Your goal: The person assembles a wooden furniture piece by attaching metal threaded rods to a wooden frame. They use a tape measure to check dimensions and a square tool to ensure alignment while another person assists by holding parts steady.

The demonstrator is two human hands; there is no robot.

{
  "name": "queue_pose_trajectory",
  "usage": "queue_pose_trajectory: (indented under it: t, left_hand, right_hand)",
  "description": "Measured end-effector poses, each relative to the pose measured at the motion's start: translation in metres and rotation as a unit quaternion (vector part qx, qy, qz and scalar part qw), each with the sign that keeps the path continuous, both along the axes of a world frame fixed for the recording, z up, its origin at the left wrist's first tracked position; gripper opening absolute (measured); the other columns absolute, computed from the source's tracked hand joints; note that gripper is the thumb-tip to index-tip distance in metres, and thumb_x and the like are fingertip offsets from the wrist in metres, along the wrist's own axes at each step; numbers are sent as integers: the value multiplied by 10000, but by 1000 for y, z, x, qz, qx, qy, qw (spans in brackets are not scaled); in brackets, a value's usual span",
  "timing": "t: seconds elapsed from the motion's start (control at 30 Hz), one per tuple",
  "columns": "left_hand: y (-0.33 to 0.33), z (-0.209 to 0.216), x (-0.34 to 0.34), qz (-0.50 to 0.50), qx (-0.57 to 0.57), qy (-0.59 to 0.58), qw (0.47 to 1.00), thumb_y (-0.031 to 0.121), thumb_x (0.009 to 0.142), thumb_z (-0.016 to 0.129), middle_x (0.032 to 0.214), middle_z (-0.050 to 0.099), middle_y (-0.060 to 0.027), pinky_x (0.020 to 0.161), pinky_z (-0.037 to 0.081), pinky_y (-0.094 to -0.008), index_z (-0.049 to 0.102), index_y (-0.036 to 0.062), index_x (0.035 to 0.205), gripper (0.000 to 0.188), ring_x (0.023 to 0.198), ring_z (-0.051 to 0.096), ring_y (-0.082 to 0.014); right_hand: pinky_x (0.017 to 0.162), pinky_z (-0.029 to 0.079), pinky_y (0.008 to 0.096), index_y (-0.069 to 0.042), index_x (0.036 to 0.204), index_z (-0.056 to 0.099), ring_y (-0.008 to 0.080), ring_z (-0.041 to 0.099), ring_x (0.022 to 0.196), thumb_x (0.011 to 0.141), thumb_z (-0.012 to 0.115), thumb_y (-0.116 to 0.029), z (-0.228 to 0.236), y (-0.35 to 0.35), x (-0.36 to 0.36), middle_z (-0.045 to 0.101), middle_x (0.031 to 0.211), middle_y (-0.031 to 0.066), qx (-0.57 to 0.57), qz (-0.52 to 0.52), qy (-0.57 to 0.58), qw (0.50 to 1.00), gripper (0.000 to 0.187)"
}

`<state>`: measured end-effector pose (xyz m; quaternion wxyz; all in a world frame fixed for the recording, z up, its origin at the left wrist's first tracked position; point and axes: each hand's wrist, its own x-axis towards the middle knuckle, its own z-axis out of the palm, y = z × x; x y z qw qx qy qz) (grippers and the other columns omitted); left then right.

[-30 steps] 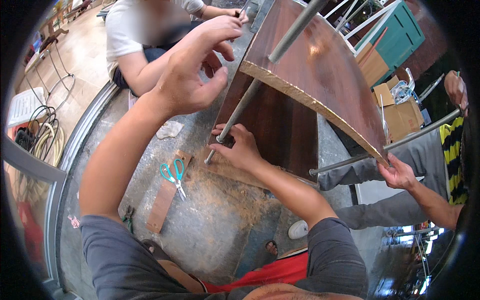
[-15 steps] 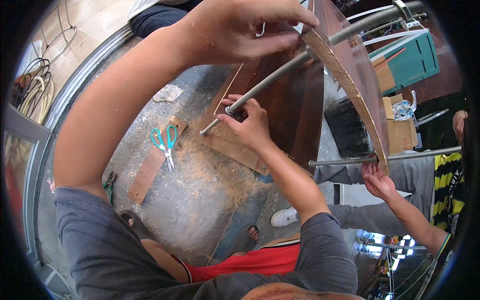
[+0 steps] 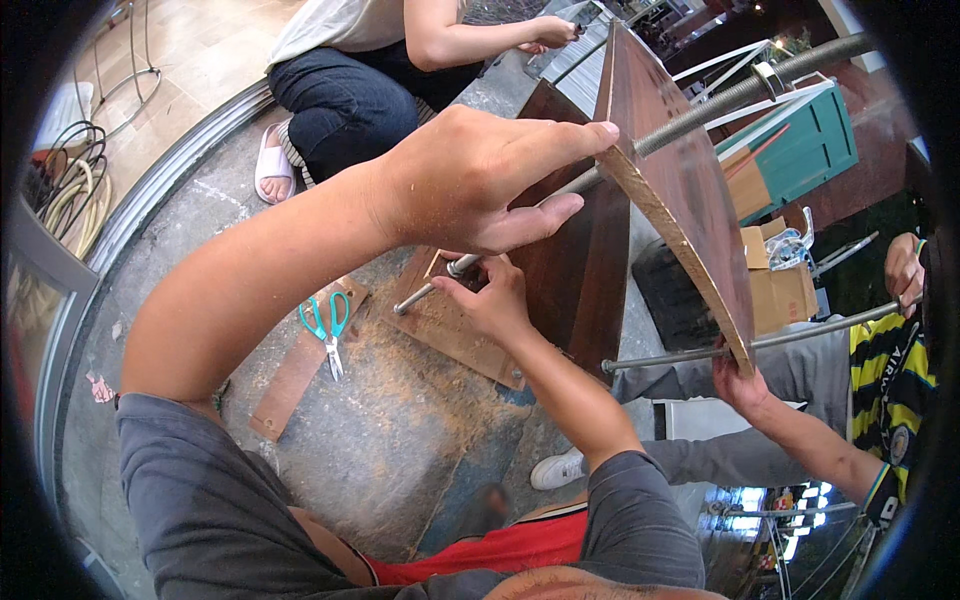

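Note:
A long threaded rod (image 3: 690, 120) passes through a curved dark wooden board (image 3: 690, 190) held on its edge. My left hand (image 3: 480, 180) is outstretched over the rod, its index fingertip touching the board's pale edge and its thumb apart below. Lower on the same rod, the fingers of my right hand (image 3: 492, 300) are closed around a nut (image 3: 458, 267) near the rod's end. Farther up, another nut (image 3: 768, 80) sits beyond the board. A second rod (image 3: 660, 360) crosses the board's lower end, where a co-worker's hand (image 3: 742, 385) supports the board.
Teal-handled scissors (image 3: 330, 335) lie across a wooden strip (image 3: 290, 395) amid sawdust. A flat dark wooden panel (image 3: 570, 270) is under the rod. One person (image 3: 340, 110) crouches at the far side. A cardboard box (image 3: 780, 285) and a green case (image 3: 810, 150) stand at right.
My left hand's fingers have spread and the hand appears lower in the picture. My right hand stays at the nut. The view has shifted, showing more of the crouching person.

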<state>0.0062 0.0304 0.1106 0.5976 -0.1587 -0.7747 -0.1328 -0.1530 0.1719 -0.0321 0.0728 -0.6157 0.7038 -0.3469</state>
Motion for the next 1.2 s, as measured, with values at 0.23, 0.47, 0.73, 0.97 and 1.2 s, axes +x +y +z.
queue_pose_trajectory:
  t: [0.23,0.47,0.73,0.97,1.2]
  left_hand:
    - [4,-1,2,0,10,2,1000,-33,812,749,727,617,-35,536,542,-291,550,-5,1451,669,567,645,-156]
    - [7,1,4,-7,37,-32,999,-17,835,767,776,648,-58,558,555,-292,585,6,1415,608,608,666,-155]
    - [-8,24,-11,66,-57,54,995,72,830,840,1208,652,-164,810,592,-345,627,15,1322,539,1008,684,-261]
    - [12,6,-34,-50,170,9,984,157,797,906,1337,582,-129,868,581,-319,450,25,1437,797,1028,672,-195]
    - [41,-26,-67,-304,421,-28,854,229,1041,683,1006,720,-58,794,561,-288,672,-31,1195,303,890,654,-97]
  right_hand:
    - [753,535,424,-57,943,680,300,673,845,781,899,-322,4,2,3,655,926,126,15,-7,3,1000,381]
    - [841,554,417,-68,1026,720,301,689,940,796,887,-285,11,4,6,695,1006,120,4,-6,-6,1000,358]
    - [886,568,364,-91,1157,746,233,717,1019,798,897,-257,5,3,-3,736,1191,72,-15,24,-19,999,423]
    - [896,566,406,-75,1162,712,281,689,991,791,889,-235,5,2,-2,726,1082,108,-20,30,-30,999,441]
    - [823,542,443,-37,1085,708,341,681,948,775,899,-311,-6,0,-9,686,1040,165,20,16,7,1000,456]
